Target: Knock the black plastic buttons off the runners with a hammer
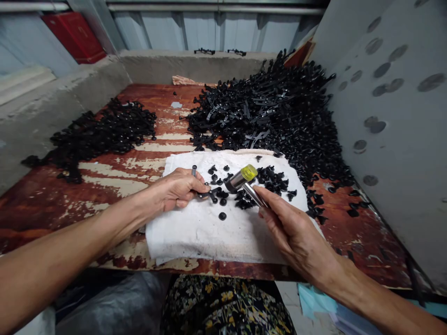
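My left hand (pixel 177 188) rests on a white cloth (pixel 209 232), fingers pinched on a thin black plastic part (pixel 206 193) that lies flat. My right hand (pixel 291 228) grips the metal handle of a small hammer (pixel 242 179) with a yellow and black head. The hammer head hovers just above small black caps (pixel 222 216) scattered on the cloth, right of the pinched part. A cluster of black pieces (pixel 272 179) lies on the cloth beyond the hammer.
A big heap of black plastic parts (pixel 279 111) fills the back right of the worn red wooden board (pixel 115 177). A smaller heap (pixel 101 132) lies at the left. Grey walls (pixel 394 139) close in the right and back.
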A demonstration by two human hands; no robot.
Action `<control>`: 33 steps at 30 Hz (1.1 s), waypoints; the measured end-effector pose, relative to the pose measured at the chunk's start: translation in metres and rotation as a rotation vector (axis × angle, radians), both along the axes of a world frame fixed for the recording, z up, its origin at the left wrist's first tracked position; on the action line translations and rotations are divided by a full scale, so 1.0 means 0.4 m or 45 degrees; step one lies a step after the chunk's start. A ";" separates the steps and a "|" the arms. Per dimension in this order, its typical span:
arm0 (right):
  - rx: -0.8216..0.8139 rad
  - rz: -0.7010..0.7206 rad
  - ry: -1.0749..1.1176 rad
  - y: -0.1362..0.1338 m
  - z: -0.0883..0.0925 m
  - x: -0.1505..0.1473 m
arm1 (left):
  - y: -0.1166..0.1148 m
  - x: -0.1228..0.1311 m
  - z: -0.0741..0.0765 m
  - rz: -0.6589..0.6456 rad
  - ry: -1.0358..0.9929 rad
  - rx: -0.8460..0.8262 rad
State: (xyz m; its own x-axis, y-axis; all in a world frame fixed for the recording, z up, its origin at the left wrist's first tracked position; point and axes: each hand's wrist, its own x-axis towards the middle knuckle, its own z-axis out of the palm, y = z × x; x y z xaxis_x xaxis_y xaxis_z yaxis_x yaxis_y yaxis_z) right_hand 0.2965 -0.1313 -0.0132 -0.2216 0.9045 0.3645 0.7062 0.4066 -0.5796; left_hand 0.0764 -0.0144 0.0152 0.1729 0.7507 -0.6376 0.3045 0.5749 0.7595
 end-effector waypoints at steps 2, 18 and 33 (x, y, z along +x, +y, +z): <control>0.073 0.035 -0.036 0.009 0.004 -0.005 | 0.003 0.001 0.002 -0.022 0.027 -0.006; 0.204 0.143 -0.295 0.038 0.022 -0.019 | 0.002 0.003 0.001 -0.070 0.079 0.006; 0.259 0.100 -0.234 0.026 0.029 -0.020 | -0.017 0.017 0.009 -0.015 0.169 0.061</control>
State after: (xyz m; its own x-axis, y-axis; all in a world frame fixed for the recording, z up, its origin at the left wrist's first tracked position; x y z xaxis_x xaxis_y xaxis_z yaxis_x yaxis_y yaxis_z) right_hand 0.2886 -0.1209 -0.0015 -0.3672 0.7944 0.4839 0.7535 0.5590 -0.3460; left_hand 0.0832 -0.0211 0.0189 0.0981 0.7793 -0.6190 0.4105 0.5349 0.7385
